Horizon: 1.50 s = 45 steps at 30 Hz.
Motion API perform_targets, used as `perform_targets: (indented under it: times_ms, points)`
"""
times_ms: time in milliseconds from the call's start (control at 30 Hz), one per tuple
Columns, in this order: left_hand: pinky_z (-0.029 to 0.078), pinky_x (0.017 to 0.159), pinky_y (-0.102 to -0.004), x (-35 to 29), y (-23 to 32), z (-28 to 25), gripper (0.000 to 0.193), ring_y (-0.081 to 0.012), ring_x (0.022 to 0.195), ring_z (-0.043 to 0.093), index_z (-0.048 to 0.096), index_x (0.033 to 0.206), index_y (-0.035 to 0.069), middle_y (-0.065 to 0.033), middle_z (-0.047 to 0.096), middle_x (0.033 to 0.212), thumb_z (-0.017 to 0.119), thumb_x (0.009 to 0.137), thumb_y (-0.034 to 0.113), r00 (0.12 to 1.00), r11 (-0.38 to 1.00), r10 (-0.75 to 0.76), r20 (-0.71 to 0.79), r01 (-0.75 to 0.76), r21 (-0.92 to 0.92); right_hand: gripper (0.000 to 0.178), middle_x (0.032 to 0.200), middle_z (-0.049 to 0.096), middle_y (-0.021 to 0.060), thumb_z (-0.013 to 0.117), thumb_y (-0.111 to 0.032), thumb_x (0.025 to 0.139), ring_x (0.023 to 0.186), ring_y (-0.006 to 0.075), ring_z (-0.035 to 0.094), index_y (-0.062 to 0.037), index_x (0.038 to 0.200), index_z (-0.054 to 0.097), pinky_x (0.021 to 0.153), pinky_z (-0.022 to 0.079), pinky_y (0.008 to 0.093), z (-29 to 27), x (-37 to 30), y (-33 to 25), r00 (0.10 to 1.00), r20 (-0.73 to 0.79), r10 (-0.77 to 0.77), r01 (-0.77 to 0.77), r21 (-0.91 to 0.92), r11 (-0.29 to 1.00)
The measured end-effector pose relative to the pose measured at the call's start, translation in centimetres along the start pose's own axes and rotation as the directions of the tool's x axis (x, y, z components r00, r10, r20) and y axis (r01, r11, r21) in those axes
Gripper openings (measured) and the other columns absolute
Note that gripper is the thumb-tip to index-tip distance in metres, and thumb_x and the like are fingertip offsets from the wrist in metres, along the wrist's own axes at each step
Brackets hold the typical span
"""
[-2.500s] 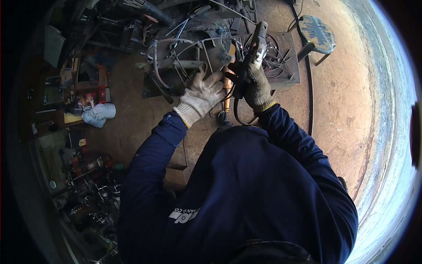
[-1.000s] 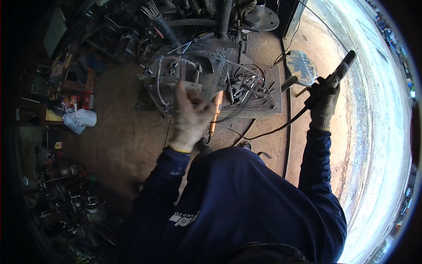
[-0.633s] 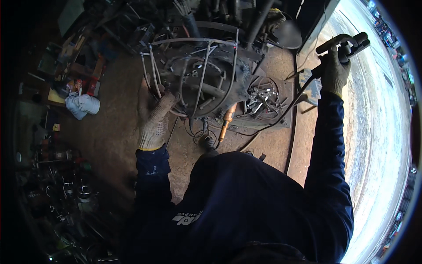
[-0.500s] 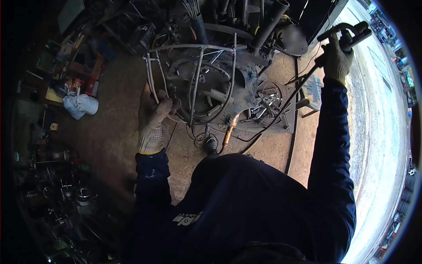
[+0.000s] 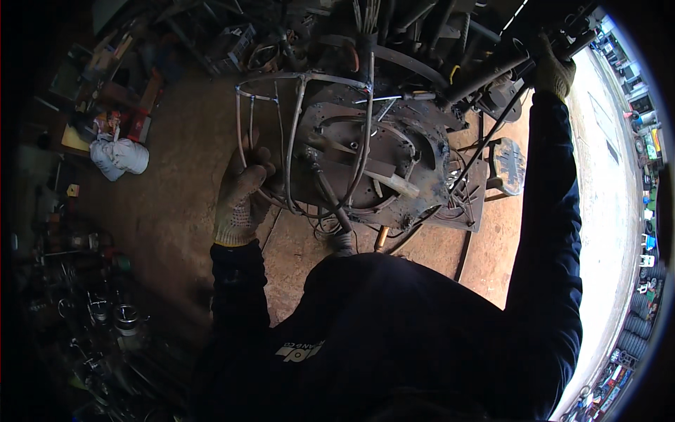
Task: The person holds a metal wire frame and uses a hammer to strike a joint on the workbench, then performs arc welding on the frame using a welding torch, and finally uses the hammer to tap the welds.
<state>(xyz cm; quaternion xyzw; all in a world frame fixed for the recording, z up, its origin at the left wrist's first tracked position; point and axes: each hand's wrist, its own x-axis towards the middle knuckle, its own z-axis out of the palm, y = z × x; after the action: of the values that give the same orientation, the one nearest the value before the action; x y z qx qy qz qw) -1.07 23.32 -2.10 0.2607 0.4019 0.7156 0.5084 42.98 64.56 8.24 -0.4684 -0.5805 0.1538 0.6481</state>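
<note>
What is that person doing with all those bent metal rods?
A person in a dark blue top and work gloves is working on a round wire frame that sits on a rusty metal work table. The left hand grips the frame's rods at its left side. The right hand is raised far to the upper right, holding a welding torch with its cable trailing down. Scrap and tools lie around.

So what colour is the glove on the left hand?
Pale cream, grubby, on the left hand gripping the wire frame; head view.
</note>
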Motion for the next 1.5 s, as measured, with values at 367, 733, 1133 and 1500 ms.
perform_targets:
  times_ms: [367, 733, 1133, 1500]
  points:
    - [0.061, 0.07, -0.0311, 1.1, 1.2, 0.1, 0.066, -0.0173, 0.085, 0.068, 0.044, 0.145, 0.004, -0.004, 0.063, 0.102, 0.072, 0.086, 0.021, 0.999, 0.998, -0.023, 0.047, 0.021, 0.054, 0.048, 0.101, 0.076, 0.0107, 0.085, -0.035, 0.078, 0.092, 0.0229, 0.072, -0.0027, 0.111, 0.073, 0.083, 0.054, 0.0358, 1.1, 0.4, 0.8, 0.999, -0.006, -0.035, 0.035, -0.061, 0.998]
    - [0.046, 0.062, -0.0247, 2.0, 3.2, 3.4, 0.071, -0.0074, 0.067, 0.05, 0.037, 0.145, -0.003, 0.0017, 0.047, 0.085, 0.065, 0.083, 0.015, 0.995, 0.934, 0.098, -0.005, -0.091, 0.345, 0.048, 0.083, 0.072, 0.0057, 0.085, -0.039, 0.079, 0.074, 0.0154, 0.064, -0.0103, 0.117, 0.074, 0.069, 0.051, 0.0329, 0.8, -0.1, 0.8, 1.0, -0.029, -0.006, 0.002, -0.166, 0.986]
    - [0.056, 0.073, -0.0276, 3.0, 3.5, 2.8, 0.083, -0.0087, 0.08, 0.055, 0.032, 0.152, -0.001, 0.0, 0.048, 0.098, 0.068, 0.077, 0.008, 0.995, 0.905, 0.028, -0.098, 0.016, 0.425, 0.06, 0.095, 0.075, 0.0118, 0.09, -0.045, 0.069, 0.087, 0.0223, 0.071, -0.0022, 0.107, 0.07, 0.078, 0.055, 0.0363, -1.4, 1.8, 5.0, 0.984, -0.104, 0.142, -0.163, -0.241, 0.957]
    - [0.055, 0.079, -0.0322, 3.4, 2.3, 1.2, 0.081, -0.0137, 0.086, 0.057, 0.035, 0.15, -0.001, -0.0036, 0.052, 0.105, 0.072, 0.083, 0.024, 1.0, 0.839, 0.015, 0.001, -0.013, 0.545, 0.037, 0.097, 0.075, 0.0079, 0.083, -0.028, 0.081, 0.086, 0.0221, 0.071, -0.0092, 0.11, 0.069, 0.075, 0.057, 0.0371, -1.0, -0.3, 6.0, 0.998, -0.054, 0.014, -0.015, -0.025, 1.0]
